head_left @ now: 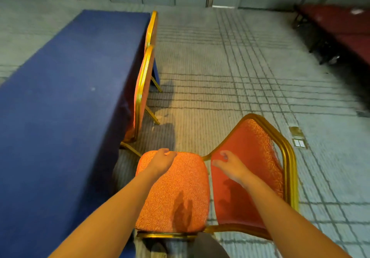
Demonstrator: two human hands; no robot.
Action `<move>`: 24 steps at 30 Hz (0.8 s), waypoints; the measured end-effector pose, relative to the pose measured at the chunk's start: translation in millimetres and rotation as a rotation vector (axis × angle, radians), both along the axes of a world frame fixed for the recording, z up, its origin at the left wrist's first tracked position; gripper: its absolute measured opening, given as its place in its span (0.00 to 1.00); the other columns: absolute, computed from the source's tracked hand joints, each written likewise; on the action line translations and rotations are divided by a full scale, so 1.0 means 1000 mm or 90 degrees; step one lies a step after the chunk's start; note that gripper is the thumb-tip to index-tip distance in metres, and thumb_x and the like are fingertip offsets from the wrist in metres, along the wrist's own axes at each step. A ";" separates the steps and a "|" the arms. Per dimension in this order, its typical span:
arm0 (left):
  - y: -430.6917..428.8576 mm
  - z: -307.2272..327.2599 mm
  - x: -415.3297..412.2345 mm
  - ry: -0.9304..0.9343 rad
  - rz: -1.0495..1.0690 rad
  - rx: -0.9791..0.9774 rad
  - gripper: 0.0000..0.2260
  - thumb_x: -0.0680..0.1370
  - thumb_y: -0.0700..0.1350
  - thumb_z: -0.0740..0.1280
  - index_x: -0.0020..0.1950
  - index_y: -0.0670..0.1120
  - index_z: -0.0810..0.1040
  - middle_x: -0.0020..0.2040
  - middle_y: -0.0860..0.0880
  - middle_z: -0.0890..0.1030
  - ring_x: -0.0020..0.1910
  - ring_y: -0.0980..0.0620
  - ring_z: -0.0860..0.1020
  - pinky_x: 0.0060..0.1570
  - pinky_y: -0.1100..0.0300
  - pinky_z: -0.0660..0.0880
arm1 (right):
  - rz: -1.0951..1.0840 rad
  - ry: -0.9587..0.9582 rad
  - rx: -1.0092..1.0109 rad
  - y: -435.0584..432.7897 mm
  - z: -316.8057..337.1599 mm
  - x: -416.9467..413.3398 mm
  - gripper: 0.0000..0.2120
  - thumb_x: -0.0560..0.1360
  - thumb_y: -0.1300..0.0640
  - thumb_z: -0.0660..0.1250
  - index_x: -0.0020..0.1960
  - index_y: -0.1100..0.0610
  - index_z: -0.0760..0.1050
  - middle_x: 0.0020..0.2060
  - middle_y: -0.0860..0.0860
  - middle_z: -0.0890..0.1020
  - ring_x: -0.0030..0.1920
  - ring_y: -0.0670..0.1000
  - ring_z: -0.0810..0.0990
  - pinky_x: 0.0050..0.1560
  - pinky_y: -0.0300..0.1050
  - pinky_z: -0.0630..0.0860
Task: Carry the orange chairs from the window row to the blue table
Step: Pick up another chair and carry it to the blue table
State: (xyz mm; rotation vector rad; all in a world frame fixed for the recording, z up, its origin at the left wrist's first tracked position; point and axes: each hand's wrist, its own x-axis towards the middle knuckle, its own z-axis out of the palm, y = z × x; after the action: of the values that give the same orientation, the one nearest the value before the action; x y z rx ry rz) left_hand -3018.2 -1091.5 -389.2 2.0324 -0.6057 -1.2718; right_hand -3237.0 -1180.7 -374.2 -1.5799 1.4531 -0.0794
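Chair (180, 187) hangs under both hands, the table (60, 97) just left of the left hand (163, 158), which curls over the seat's far edge. The right hand (228, 165) lies on the backrest (252, 153) — gripping or resting, I cannot tell through blur. Stiff, likely weighty — the frame (288, 157) offers the firmest hold.

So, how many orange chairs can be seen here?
3. The far chair and the middle chair stand along the right side of the blue table; the nearest chair is bottom centre. More may be out of view.
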 end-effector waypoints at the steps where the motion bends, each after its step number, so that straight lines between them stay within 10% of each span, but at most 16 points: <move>1: -0.006 0.003 -0.005 0.000 -0.005 -0.012 0.16 0.80 0.51 0.62 0.65 0.45 0.71 0.50 0.46 0.76 0.52 0.45 0.76 0.46 0.56 0.70 | 0.008 -0.008 -0.012 -0.009 0.006 -0.004 0.31 0.74 0.53 0.73 0.74 0.59 0.68 0.70 0.59 0.71 0.69 0.56 0.72 0.66 0.49 0.71; 7: -0.049 0.019 -0.051 -0.018 0.019 -0.036 0.25 0.81 0.52 0.60 0.74 0.42 0.62 0.43 0.51 0.74 0.44 0.48 0.75 0.40 0.56 0.70 | 0.120 -0.018 -0.064 -0.062 0.036 -0.035 0.31 0.77 0.50 0.69 0.76 0.57 0.64 0.72 0.58 0.68 0.70 0.56 0.70 0.65 0.49 0.71; 13: -0.087 0.015 -0.114 -0.059 0.130 -0.058 0.26 0.80 0.53 0.62 0.74 0.43 0.63 0.69 0.44 0.71 0.64 0.42 0.73 0.63 0.45 0.70 | 0.291 -0.017 -0.198 -0.127 0.065 -0.067 0.30 0.77 0.47 0.67 0.76 0.54 0.64 0.73 0.54 0.67 0.68 0.55 0.72 0.64 0.51 0.72; 24: -0.112 0.016 -0.191 -0.142 0.362 -0.036 0.22 0.81 0.51 0.61 0.71 0.41 0.68 0.60 0.41 0.77 0.56 0.43 0.78 0.56 0.49 0.74 | 0.561 0.054 -0.262 -0.206 0.062 -0.095 0.29 0.77 0.45 0.65 0.75 0.51 0.64 0.71 0.52 0.69 0.67 0.54 0.72 0.65 0.49 0.71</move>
State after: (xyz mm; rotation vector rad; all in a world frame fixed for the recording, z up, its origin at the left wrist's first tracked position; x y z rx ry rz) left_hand -3209.5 -1203.8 -372.8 2.1037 -0.1316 -0.6928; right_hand -3332.3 -1386.4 -312.0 -2.4583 0.7089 0.2188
